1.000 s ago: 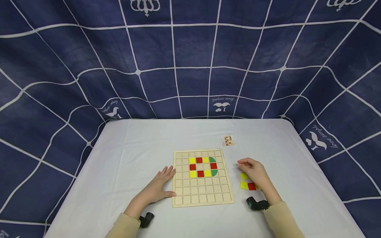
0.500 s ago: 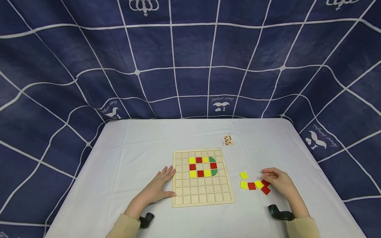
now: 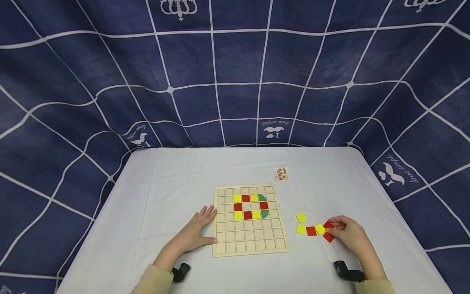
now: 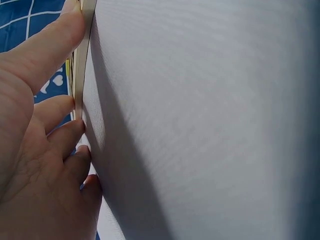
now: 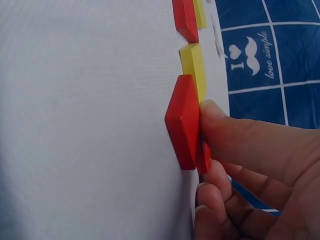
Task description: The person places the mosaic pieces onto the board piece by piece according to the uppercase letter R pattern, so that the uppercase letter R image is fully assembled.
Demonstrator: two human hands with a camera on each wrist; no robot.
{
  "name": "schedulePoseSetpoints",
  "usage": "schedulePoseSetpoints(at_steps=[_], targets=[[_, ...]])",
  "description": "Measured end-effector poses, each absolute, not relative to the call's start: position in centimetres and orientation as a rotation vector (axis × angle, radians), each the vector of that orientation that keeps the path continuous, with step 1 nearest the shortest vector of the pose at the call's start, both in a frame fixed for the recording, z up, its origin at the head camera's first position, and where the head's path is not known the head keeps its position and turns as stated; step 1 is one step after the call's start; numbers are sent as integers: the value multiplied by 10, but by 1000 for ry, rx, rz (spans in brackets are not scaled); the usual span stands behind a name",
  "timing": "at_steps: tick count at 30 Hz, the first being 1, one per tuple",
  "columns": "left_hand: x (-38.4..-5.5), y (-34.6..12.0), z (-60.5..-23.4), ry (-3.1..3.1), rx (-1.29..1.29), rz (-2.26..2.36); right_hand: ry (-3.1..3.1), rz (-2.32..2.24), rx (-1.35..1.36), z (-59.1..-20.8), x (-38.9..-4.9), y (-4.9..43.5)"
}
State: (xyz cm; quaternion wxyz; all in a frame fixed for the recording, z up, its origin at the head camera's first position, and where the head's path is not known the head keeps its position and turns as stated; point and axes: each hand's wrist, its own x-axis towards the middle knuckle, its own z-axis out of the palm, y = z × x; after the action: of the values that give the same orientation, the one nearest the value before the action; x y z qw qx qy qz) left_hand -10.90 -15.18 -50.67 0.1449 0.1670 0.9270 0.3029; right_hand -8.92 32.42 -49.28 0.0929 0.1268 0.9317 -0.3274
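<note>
A square wooden grid board (image 3: 249, 235) lies on the white table, with yellow and red square tiles and two green quarter-round tiles set as a ring in its upper cells. My left hand (image 3: 194, 230) rests at its left edge, fingers spread and fairly straight, thumb on the lower rim; the left wrist view shows fingertips touching the board's side (image 4: 80, 65). Right of the board, my right hand (image 3: 350, 234) pinches a red square tile (image 3: 328, 224) between thumb and fingers. Just in front of it lies another red tile (image 5: 182, 120), partly covering the pinched one in the right wrist view.
Beside the right hand lie a yellow tile (image 3: 320, 229), a red tile (image 3: 311, 231) and two more yellow tiles, one being the farther yellow tile (image 3: 301, 217). A small printed pattern card (image 3: 281, 173) lies beyond the board. Dark blue checked cloth (image 3: 235, 102) surrounds the table.
My right hand has moved right and nearer from beside the board's right edge, over the loose tiles, and now has thumb and fingers on a red tile. The left hand has stayed put.
</note>
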Motion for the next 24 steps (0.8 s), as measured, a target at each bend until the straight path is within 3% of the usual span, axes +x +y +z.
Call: schedulePoseSetpoints(at_steps=[24], targets=[[-109,-152,-505,2667,486,870,2785,-979,395,-486,-90,322]])
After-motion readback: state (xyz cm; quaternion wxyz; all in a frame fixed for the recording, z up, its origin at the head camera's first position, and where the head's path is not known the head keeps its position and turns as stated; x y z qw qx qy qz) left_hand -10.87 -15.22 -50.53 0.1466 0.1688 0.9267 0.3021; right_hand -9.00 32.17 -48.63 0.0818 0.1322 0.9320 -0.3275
